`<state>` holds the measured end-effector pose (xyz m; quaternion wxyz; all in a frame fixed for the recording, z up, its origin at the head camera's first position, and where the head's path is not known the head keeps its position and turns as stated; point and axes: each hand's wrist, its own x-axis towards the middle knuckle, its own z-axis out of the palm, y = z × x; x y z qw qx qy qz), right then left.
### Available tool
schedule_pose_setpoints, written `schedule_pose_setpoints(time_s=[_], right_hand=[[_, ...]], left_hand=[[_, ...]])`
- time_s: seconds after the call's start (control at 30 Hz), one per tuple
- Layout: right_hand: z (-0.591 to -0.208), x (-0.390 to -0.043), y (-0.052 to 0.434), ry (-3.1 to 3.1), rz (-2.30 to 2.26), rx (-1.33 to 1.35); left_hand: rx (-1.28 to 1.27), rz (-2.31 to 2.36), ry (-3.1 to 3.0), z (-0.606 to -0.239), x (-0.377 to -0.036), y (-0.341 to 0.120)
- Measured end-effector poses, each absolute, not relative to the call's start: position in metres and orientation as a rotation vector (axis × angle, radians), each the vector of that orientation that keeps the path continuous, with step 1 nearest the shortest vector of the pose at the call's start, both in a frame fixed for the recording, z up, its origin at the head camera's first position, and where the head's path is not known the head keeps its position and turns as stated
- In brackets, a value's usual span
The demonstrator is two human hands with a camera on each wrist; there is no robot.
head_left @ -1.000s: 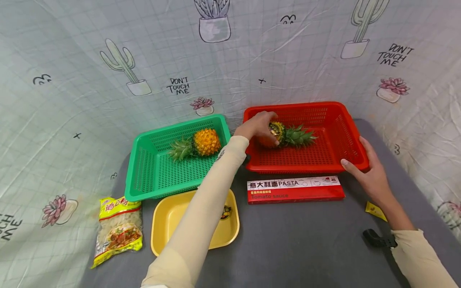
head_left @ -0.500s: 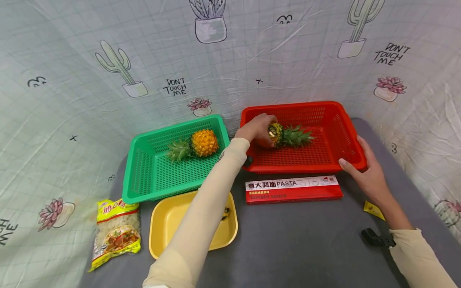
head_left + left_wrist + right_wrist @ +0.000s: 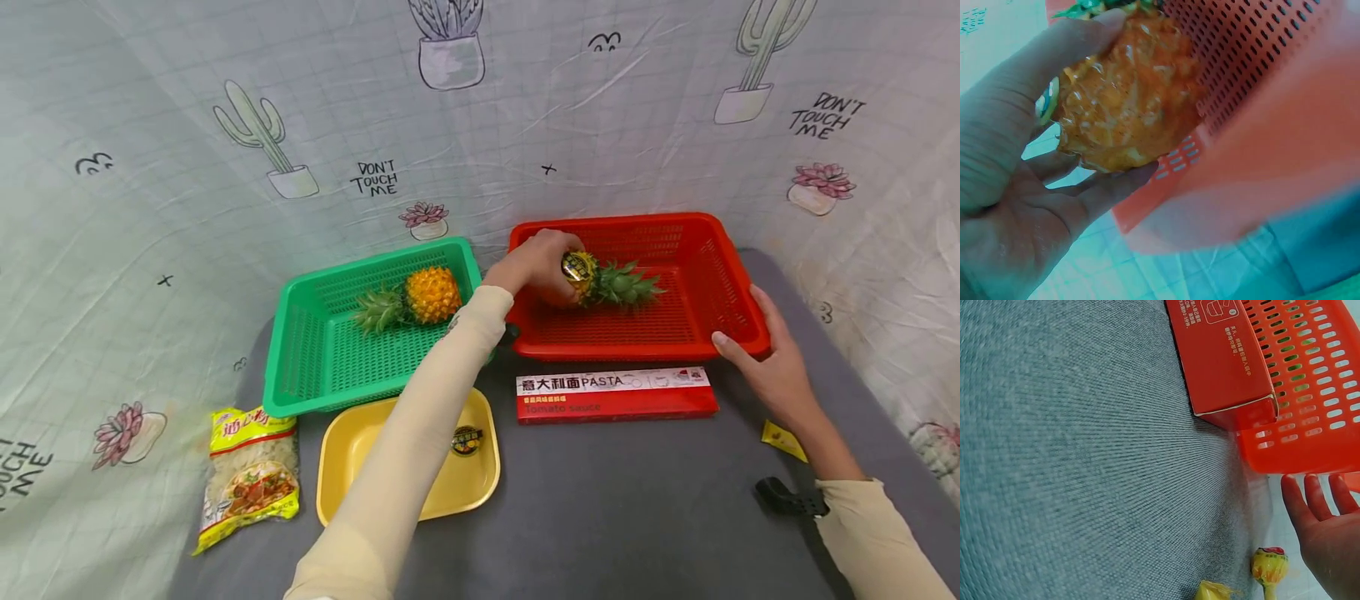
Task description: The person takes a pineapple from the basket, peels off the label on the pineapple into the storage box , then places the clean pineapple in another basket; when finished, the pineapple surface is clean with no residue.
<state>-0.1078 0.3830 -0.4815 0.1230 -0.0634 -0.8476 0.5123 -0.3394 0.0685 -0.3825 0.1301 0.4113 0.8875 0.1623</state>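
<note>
My left hand (image 3: 545, 265) reaches into the left end of the red basket (image 3: 637, 352) and grips a small pineapple (image 3: 587, 279) by its body. Its leafy crown points right, and a dark round label shows beside the fingers. In the left wrist view the thumb lies along one side of the pineapple (image 3: 1132, 94) and the fingers along the other. At the basket's front right corner rests my right hand (image 3: 780, 375), thumb at the front rim and fingers along the right side. Those fingers look straight in the right wrist view, their tips at the basket's edge (image 3: 1341, 440).
Left of it stands a green basket (image 3: 296, 404) with another pineapple (image 3: 435, 294). In front are a yellow tub (image 3: 486, 492), a pasta bag (image 3: 251, 475) and a red pasta box (image 3: 615, 407). A yellow packet (image 3: 783, 440) and a lollipop (image 3: 1269, 565) lie near my right wrist.
My left hand's spread fingers have closed round the pineapple, whose label now faces up more. The right hand stays at the basket corner. The head view has shifted slightly.
</note>
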Motion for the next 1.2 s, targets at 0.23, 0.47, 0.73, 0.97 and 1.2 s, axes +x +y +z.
schedule_pose_setpoints(time_s=[0.23,0.47,0.73,0.97,1.2], right_hand=[[-0.478,-0.112,0.385,-2.465,1.483,-0.173],[-0.482,-0.109,0.384,-2.476,1.463,-0.168],[-0.484,-0.108,0.38,-2.468,1.495,-0.149],[-0.485,-0.103,0.38,-2.473,1.497,-0.129],[-0.483,-0.107,0.38,-2.462,1.496,-0.135]], left_hand=[[1.259,0.589,2.607,-0.362,-0.329,0.052],[1.27,0.718,2.586,-0.354,-0.32,0.031],[1.288,0.774,2.607,-0.339,-0.301,0.006],[1.328,0.773,2.642,-0.33,-0.271,-0.005],[1.364,0.828,2.635,-0.323,-0.241,-0.013]])
